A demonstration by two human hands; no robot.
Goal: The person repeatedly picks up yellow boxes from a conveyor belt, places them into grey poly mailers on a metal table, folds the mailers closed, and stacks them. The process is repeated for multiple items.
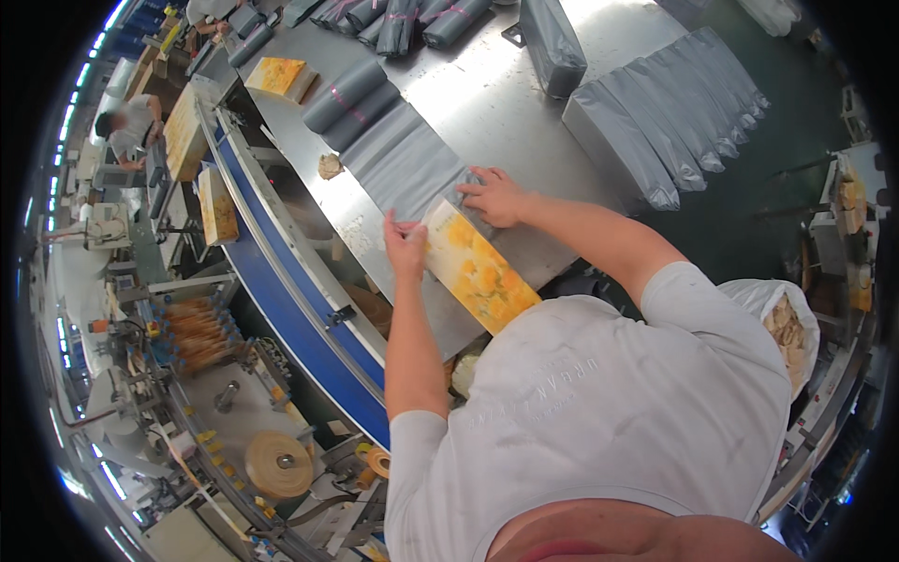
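A grey plastic bag (403, 159) lies flat on the metal table, its near end between my hands. A long package with yellow flowers on white (482, 272) slants from that end toward my body; its far end is at the mouth of the bag. My left hand (405, 248) is at the left corner of the mouth, fingers closed at the bag's edge and thumb beside the package. My right hand (496, 199) grips the right corner, its bent fingers on the grey plastic. Part of the bag's mouth is hidden by the package and my fingers.
Grey rolls with pink ties (348, 103) lie beyond the bag. Filled grey bags (655, 112) stand in a row at the right. Another yellow package (281, 77) is at the table's far left. A blue conveyor (290, 314) runs along the left; a person (136, 126) works past it.
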